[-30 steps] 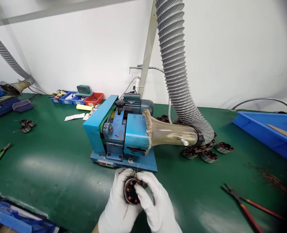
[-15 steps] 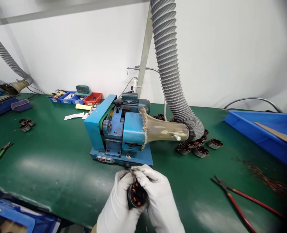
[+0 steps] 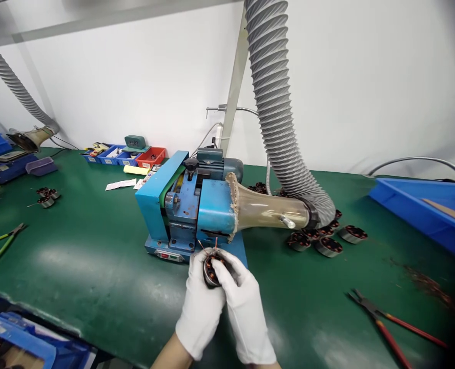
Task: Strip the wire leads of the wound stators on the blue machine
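Between my white-gloved hands is a motor stator (image 3: pixel 211 274), a ring with dark inner parts and copper windings. Two copper wire ends stick up from it toward the machine. My left hand (image 3: pixel 201 302) grips it from the left and below. On the other side, my right hand (image 3: pixel 240 292) closes on it, with the thumb over its open face. Just beyond the hands stands a blue belt-driven machine (image 3: pixel 215 205), its clear funnel (image 3: pixel 268 207) joined to a grey hose (image 3: pixel 271 102). Parts of the stator are hidden by the gloves.
Several stators (image 3: pixel 329 246) lie right of the machine, and a few more (image 3: pixel 46 198) at the left. Red-handled pliers (image 3: pixel 377 312) lie at right near copper wire scraps (image 3: pixel 429 284). Green-handled pliers (image 3: pixel 8 241) are at left. A blue tray (image 3: pixel 415 210) stands at the right.
Both hands have moved up and forward with the stator, closer to the machine's front. The wire ends now point upward, clear of the fingers. The view has shifted slightly left.
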`<control>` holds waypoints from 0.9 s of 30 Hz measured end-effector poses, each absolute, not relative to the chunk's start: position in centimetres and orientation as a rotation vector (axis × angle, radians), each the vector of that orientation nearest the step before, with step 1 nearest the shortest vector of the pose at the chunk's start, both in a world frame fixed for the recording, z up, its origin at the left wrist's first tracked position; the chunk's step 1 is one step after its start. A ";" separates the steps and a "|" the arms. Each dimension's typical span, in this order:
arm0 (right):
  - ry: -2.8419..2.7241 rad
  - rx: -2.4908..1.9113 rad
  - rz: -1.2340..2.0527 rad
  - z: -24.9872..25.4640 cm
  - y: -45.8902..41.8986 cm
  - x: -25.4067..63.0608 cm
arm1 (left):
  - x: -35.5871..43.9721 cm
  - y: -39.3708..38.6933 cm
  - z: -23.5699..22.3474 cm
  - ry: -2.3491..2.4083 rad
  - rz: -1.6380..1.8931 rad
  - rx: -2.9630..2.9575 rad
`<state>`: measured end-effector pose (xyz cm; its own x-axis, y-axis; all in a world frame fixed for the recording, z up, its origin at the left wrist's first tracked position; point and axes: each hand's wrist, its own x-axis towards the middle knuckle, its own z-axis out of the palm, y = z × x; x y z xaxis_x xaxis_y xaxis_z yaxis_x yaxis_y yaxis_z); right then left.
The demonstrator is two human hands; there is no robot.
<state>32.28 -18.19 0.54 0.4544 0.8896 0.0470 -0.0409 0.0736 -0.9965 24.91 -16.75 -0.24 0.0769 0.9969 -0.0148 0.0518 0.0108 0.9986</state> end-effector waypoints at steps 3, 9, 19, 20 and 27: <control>-0.885 -1.407 0.745 0.8 -16.6 32.4 | 26.0 -15.2 -0.5 1.192 1.133 1.244; -0.981 -1.494 0.652 1.4 -15.2 33.2 | 26.5 -14.0 -0.3 1.174 1.198 1.316; -0.970 -1.472 0.636 1.0 -17.9 33.1 | 25.5 -16.1 0.2 1.123 1.168 1.360; -0.985 -1.436 0.644 0.6 -18.8 33.0 | 25.0 -16.9 -0.2 1.098 1.170 1.413; -1.012 -1.174 0.700 -1.1 -22.7 31.1 | 20.4 -19.3 -0.7 1.035 1.270 2.019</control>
<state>31.14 -22.75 -1.06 0.4084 0.8721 0.2696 0.0559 0.2709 -0.9610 20.35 -19.35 -0.67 0.2624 0.8258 0.4992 0.3223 -0.5627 0.7613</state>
